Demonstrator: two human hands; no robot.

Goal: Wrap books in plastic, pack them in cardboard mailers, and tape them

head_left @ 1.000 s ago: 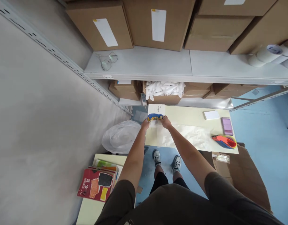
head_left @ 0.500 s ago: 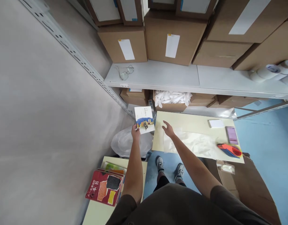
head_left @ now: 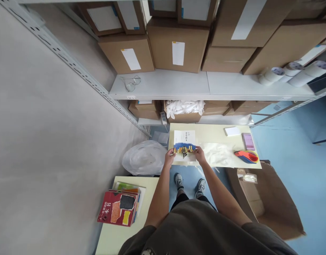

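Observation:
A white book [head_left: 184, 143] with a blue and yellow picture on its cover is held face up over the near left corner of the pale yellow table [head_left: 216, 131]. My left hand [head_left: 169, 158] grips its lower left edge, fingers closed. My right hand [head_left: 200, 155] grips its lower right edge, also closed. Just right of the book a sheet of white wrapping paper [head_left: 218, 154] lies on the table.
A red and blue tape dispenser [head_left: 246, 156], a small white pad [head_left: 232, 131] and a purple item [head_left: 248, 141] lie on the table. A stack of books [head_left: 119, 207] sits on a low table at left, near a white bag [head_left: 144, 158]. Shelves with cardboard boxes [head_left: 176, 49] stand behind; an open carton [head_left: 261, 198] is on the floor.
Half a second ago only my left hand held the book, out to the left of the table, with my right hand open. Now both hands hold it over the table's corner.

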